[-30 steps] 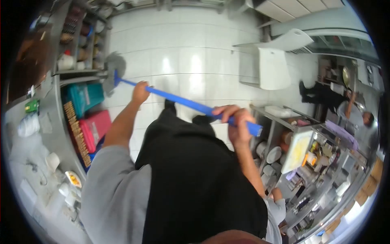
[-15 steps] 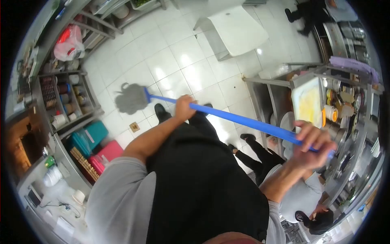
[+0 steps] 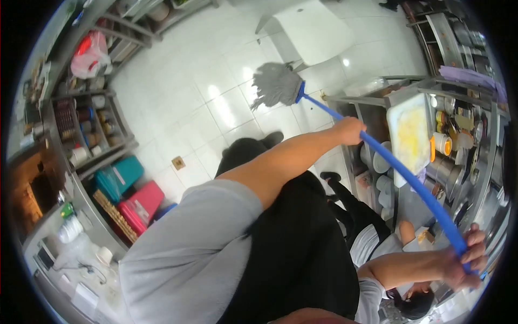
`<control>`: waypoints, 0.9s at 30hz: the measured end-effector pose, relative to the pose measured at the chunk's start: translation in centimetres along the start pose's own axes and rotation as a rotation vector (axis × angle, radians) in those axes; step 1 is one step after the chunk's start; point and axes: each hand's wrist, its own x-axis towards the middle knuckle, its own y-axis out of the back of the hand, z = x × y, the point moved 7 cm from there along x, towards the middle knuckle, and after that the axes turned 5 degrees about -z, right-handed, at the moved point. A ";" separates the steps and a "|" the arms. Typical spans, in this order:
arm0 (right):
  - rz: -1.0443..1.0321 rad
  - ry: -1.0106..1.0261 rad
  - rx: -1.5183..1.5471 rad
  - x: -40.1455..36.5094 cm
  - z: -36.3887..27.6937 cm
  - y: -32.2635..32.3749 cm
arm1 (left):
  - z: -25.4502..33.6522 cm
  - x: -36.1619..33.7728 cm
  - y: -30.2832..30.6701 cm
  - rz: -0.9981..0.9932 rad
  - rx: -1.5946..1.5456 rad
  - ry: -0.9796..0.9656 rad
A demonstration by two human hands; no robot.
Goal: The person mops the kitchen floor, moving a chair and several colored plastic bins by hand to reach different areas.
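Note:
A mop [image 3: 420, 186] with a blue handle runs slantwise across the view. Its grey string head [image 3: 276, 85] lies spread on the white tiled floor, beside a leg of the white chair [image 3: 314, 32]. My left hand [image 3: 349, 130] is wrapped round the lower part of the handle. Near the handle's upper end, my right hand [image 3: 465, 258] grips it, out at the right edge of the view beside the metal shelving. My left arm reaches across my black apron.
On the right, a metal rack [image 3: 372, 100] carries a white tray [image 3: 408, 137] with yellow stains. Another person [image 3: 372, 232] stands close on my right. Teal [image 3: 118, 177] and pink [image 3: 141, 204] bins stand by the left counter. A floor drain [image 3: 178, 162] lies between.
The mop head has swept across the floor from the left to beside the chair. Both my hands have moved right with the handle, the right hand also lower in view.

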 end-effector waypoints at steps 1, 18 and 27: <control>-0.017 -0.018 0.028 0.8 0.3 1.0 | 0.0 -0.3 -0.3 0.048 -0.002 0.008; 0.057 -0.338 0.291 -8.7 19.6 -24.9 | -17.7 -49.9 10.7 0.557 0.262 0.474; -0.652 -0.331 0.475 -13.3 20.8 -38.2 | -19.0 -68.9 16.7 0.336 0.244 0.753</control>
